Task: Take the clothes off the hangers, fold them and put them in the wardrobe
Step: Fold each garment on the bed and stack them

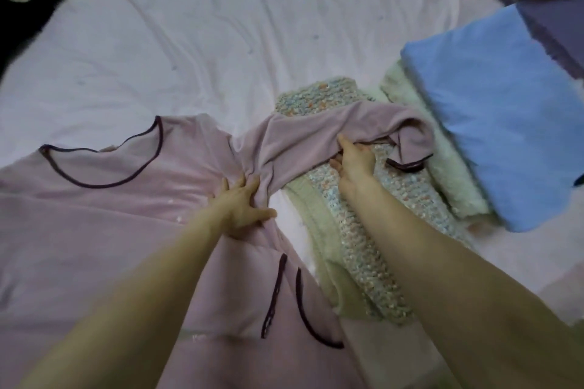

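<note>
A pale pink bedsheet (221, 25), wrinkled, covers the bed. On it, at the near left, a mauve long-sleeved top with dark purple trim (94, 215) lies flat with its neckline toward the far side. To the right sits a folded sky-blue cloth (493, 123), resting on a pale green fluffy fabric (455, 180); beside them lies a speckled blue-and-orange knitted garment (357, 215), folded lengthwise. The left hand (241, 205) presses the top's armpit seam with fingers spread and straight. The right hand (355, 161) pinches the sleeve (331, 133), fingers curled round its fabric, above the knit.
</note>
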Available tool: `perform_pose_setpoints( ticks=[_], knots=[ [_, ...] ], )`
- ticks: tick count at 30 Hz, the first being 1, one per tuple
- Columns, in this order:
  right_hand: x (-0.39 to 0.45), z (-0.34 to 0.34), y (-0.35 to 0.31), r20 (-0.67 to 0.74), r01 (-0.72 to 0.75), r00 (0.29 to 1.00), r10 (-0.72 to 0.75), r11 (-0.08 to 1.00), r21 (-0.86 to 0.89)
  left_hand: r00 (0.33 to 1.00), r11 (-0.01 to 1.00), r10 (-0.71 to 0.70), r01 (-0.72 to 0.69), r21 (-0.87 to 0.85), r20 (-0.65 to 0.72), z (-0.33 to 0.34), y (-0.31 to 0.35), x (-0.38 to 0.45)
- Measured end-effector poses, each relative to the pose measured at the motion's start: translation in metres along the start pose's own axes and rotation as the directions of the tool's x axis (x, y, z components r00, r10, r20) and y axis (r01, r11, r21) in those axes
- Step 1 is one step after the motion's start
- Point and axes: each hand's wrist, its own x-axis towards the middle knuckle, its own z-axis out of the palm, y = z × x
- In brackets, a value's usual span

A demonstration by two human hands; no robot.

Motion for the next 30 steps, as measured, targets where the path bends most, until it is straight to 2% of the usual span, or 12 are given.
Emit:
perform_pose_setpoints(
  ticks=[3, 6, 8, 10, 12, 14, 17, 21, 22, 24, 26, 30],
  knots=[
    [-0.001, 0.010, 0.001, -0.011, -0.031, 0.999, 0.033, 0.994, 0.102, 1.000, 0.994, 0.012, -0.012, -0.108, 0.002, -0.005, -0.004, 0.003],
    [-0.015, 0.027, -0.008, 0.026, 0.003, 1.000, -0.008, 0.982, 0.190, 0.990, 0.905, 0.020, -0.079, -0.419, -0.142, -0.021, -0.001, -0.005],
    [-0.031, 0.046, -0.015, 0.082, 0.084, 0.993, -0.090, 0.994, 0.074, 0.962, 0.756, -0.096, -0.097, -0.648, -0.256, -0.041, -0.002, -0.019],
    [-0.055, 0.069, -0.018, 0.165, 0.254, 0.959, -0.230, 0.957, -0.143, 0.934, 0.509, -0.243, -0.106, -0.855, -0.260, -0.058, -0.010, -0.031],
    [-0.082, 0.091, -0.016, 0.285, 0.460, 0.881, -0.378, 0.828, -0.322, 0.924, 0.258, -0.333, -0.103, -0.961, -0.188, -0.074, -0.019, -0.047],
    [-0.121, 0.111, -0.007, 0.452, 0.589, 0.797, -0.401, 0.682, -0.433, 0.926, 0.094, -0.351, -0.110, -0.989, -0.136, -0.088, -0.042, -0.069],
    [-0.178, 0.122, 0.017, 0.767, 0.763, 0.612, -0.193, 0.401, -0.507, 0.953, -0.164, -0.290, -0.141, -0.976, -0.089, -0.101, -0.076, -0.099],
    [-0.226, 0.117, 0.071, 0.965, 0.968, 0.247, 0.089, 0.010, -0.249, 0.953, -0.408, -0.279, -0.229, -0.884, -0.119, -0.092, -0.139, -0.131],
    [-0.227, 0.113, 0.088, 0.972, 0.984, 0.172, 0.160, -0.080, -0.161, 0.939, -0.431, -0.316, -0.270, -0.861, -0.136, -0.082, -0.155, -0.137],
    [-0.227, 0.102, 0.115, 0.949, 0.967, 0.099, 0.298, -0.254, -0.021, 0.916, -0.347, -0.380, -0.267, -0.899, -0.126, -0.059, -0.184, -0.148],
    [-0.224, 0.089, 0.134, 0.910, 0.942, 0.096, 0.402, -0.333, 0.048, 0.912, -0.248, -0.410, -0.127, -0.960, -0.015, -0.034, -0.207, -0.163],
    [-0.216, 0.076, 0.148, 0.842, 0.896, 0.184, 0.507, -0.438, 0.068, 0.920, -0.194, -0.379, 0.024, -0.981, 0.098, -0.001, -0.234, -0.186]
  ],
)
